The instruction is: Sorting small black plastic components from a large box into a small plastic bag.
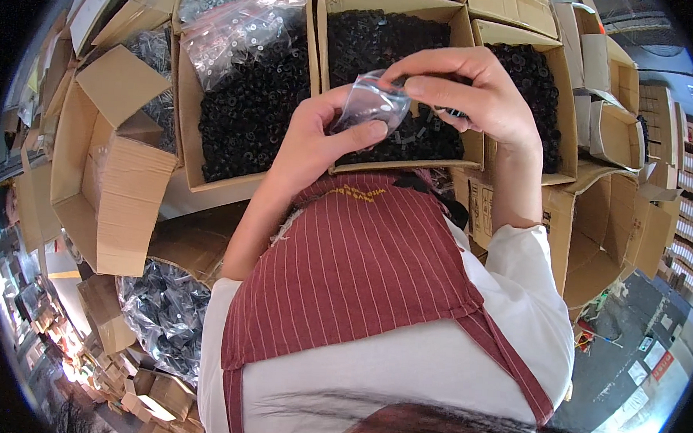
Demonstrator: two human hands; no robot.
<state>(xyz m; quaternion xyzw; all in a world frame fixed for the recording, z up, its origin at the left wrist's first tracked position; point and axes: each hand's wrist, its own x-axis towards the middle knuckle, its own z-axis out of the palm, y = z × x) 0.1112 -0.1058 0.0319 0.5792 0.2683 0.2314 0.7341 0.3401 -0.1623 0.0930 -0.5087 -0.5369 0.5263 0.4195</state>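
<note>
In the head view, my only one, the left hand (311, 140) pinches a small clear plastic bag (374, 108), its thumb flat on the near side. The right hand (478, 90) is bent at the bag's upper edge, index finger against the plastic. Dark bits show by its thumb and beneath its curled fingers; whether it grips them or the bag I cannot tell.

The bag sits over the middle carton (459, 33), above the carton's left half. I judge it is held there so that anything slipping out drops among the loose black parts (364, 33) below, and that the low thumb grip leaves the mouth free for the other hand.

Left of the middle carton stands a left carton (188, 130) of small black pieces (249, 129), with zip bags of washers (246, 39) lying over its far part. Right of the middle carton is a right carton (569, 126), also filled with black parts. All three stand side by side, probably for short reaches.

Farther left of the middle carton, an open-flapped carton (131, 205) crowds the left forearm's side. My forearms and the striped apron (351, 272) fill the near side of the middle carton, and the hands themselves hide part of its contents.
</note>
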